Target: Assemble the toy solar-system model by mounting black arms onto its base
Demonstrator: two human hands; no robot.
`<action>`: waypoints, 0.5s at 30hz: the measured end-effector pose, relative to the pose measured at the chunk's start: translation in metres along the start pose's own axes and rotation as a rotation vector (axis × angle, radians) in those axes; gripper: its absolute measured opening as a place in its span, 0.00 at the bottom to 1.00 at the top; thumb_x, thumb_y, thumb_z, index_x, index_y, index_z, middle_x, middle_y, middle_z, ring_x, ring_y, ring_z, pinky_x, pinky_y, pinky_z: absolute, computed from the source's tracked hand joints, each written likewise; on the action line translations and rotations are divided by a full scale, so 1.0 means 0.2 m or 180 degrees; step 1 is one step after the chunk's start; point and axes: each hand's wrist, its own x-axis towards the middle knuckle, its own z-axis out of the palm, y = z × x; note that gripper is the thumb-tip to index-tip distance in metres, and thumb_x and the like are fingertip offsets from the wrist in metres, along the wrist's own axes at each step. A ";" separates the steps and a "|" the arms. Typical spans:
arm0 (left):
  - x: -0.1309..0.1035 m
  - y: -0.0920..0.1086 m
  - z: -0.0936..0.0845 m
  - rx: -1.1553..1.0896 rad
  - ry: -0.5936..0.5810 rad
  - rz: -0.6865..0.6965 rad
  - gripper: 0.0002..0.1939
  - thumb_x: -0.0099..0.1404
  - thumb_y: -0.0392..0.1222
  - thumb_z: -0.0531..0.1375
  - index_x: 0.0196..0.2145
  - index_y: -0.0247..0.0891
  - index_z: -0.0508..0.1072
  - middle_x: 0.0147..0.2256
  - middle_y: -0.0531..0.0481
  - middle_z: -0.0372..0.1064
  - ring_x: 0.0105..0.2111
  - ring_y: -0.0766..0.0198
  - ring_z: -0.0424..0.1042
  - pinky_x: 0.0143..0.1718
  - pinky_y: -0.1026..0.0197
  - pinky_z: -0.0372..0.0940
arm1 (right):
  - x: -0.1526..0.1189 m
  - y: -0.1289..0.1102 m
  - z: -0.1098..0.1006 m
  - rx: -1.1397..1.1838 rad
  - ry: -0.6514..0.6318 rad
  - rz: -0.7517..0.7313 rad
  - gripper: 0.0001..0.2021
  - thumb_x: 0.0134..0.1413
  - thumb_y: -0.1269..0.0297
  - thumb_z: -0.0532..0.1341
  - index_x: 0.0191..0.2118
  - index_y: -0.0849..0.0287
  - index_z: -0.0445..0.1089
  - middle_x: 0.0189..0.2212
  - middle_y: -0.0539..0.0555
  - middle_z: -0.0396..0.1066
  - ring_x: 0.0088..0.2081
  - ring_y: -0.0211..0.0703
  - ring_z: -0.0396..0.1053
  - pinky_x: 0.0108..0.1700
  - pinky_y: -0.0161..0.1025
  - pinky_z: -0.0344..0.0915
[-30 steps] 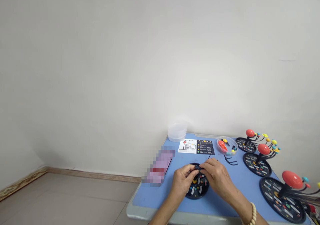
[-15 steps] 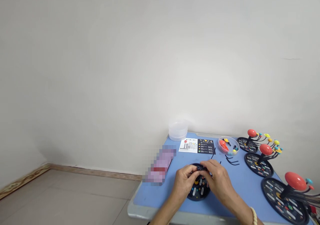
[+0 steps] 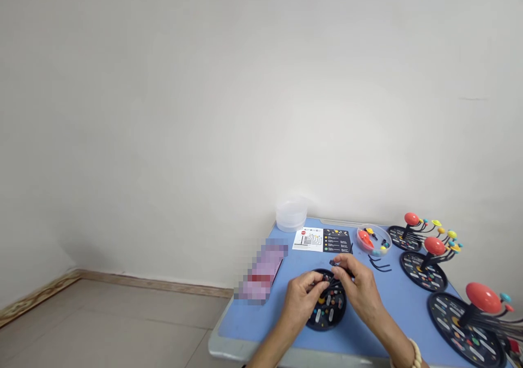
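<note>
A round black base (image 3: 333, 316) printed with planets and labels lies on the blue table, partly under my hands. My left hand (image 3: 300, 300) is closed in a pinch around the top of a black post (image 3: 326, 277) above the base. Up and to the right, my right hand (image 3: 359, 286) pinches a thin black rod; its flat end (image 3: 332, 263) sticks out past the fingertips. Other dark rods show between the hands over the base, though how they join the post is too small to make out. Loose curved black rods (image 3: 379, 264) lie beyond my right hand.
Along the right stand several planet models (image 3: 435, 245) with red balls and outstretched arms. A clear dish (image 3: 388, 236) of coloured parts sits behind, beside a printed instruction sheet (image 3: 308, 239). Clear tubs (image 3: 291, 216) are at the back left; a blurred pink item (image 3: 263, 273) lies at the left edge.
My right hand has drawn away from the left, up and to the right, with the black rod between its fingers. My left hand stays nearly in place at the post.
</note>
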 end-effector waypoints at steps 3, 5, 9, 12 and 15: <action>0.00 0.00 0.00 -0.0011 -0.0019 -0.0034 0.09 0.55 0.45 0.61 0.23 0.39 0.76 0.22 0.53 0.72 0.23 0.65 0.68 0.23 0.68 0.62 | -0.02 0.01 0.00 -0.0131 -0.0220 -0.0047 0.09 0.62 0.62 0.56 0.37 0.56 0.73 0.27 0.51 0.74 0.28 0.41 0.71 0.32 0.35 0.67; 0.00 0.00 0.00 -0.0047 -0.0028 -0.0045 0.09 0.55 0.45 0.61 0.23 0.39 0.76 0.22 0.53 0.72 0.23 0.65 0.68 0.22 0.68 0.62 | -0.03 0.00 0.00 -0.0246 -0.0272 -0.0223 0.11 0.64 0.62 0.55 0.36 0.56 0.73 0.28 0.52 0.73 0.31 0.41 0.71 0.33 0.36 0.66; -0.01 0.00 0.00 -0.0092 -0.0015 -0.0073 0.09 0.55 0.45 0.61 0.23 0.38 0.75 0.22 0.53 0.71 0.23 0.65 0.67 0.22 0.68 0.61 | -0.03 -0.02 0.00 -0.0476 -0.0298 -0.0512 0.14 0.66 0.64 0.52 0.35 0.56 0.75 0.27 0.52 0.69 0.30 0.41 0.68 0.32 0.35 0.64; 0.00 0.00 0.00 -0.0101 -0.0040 -0.0105 0.09 0.55 0.45 0.61 0.23 0.38 0.74 0.22 0.54 0.70 0.23 0.65 0.66 0.23 0.68 0.60 | -0.03 -0.02 0.01 -0.0635 -0.0291 -0.0597 0.14 0.66 0.65 0.51 0.36 0.56 0.75 0.27 0.52 0.68 0.30 0.41 0.67 0.31 0.35 0.63; -0.01 0.00 0.00 -0.0114 -0.0058 -0.0088 0.08 0.56 0.43 0.61 0.24 0.38 0.75 0.22 0.53 0.70 0.24 0.65 0.66 0.22 0.68 0.60 | -0.04 -0.01 0.02 -0.0777 -0.0307 -0.0622 0.15 0.66 0.66 0.51 0.36 0.56 0.75 0.28 0.53 0.69 0.30 0.41 0.67 0.31 0.34 0.63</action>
